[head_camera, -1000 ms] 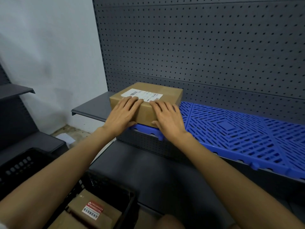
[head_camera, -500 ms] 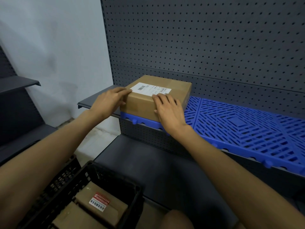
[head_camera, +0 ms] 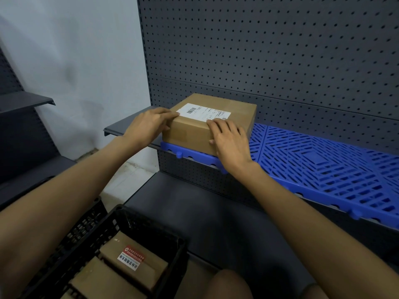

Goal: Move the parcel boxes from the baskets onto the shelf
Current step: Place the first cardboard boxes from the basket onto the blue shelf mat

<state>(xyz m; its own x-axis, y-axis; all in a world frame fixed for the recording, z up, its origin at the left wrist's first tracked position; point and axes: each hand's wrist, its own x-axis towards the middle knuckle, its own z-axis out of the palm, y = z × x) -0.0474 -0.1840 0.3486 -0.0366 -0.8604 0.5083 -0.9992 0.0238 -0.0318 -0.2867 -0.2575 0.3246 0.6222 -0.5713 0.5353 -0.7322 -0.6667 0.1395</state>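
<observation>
A brown cardboard parcel box [head_camera: 235, 117] with a white shipping label on top sits at the left end of the blue slatted shelf mat [head_camera: 319, 169]. My left hand [head_camera: 149, 124] lies flat against the box's left side, fingertips on its top edge. My right hand [head_camera: 231, 143] rests on the front right corner, fingers spread over the top. A black plastic basket [head_camera: 151, 225] at the bottom left holds more brown parcel boxes [head_camera: 133, 262], one with a red and white sticker.
A dark grey pegboard [head_camera: 280, 61] backs the shelf. A lower dark shelf [head_camera: 205, 212] runs below the mat. Another dark shelf unit [head_camera: 23, 102] stands at the left against a white wall. My knee [head_camera: 228, 283] shows at the bottom edge.
The box has slid back and to the right on the blue mat. My left hand moved from the box's top front to its left side; my right hand stays on the front right corner.
</observation>
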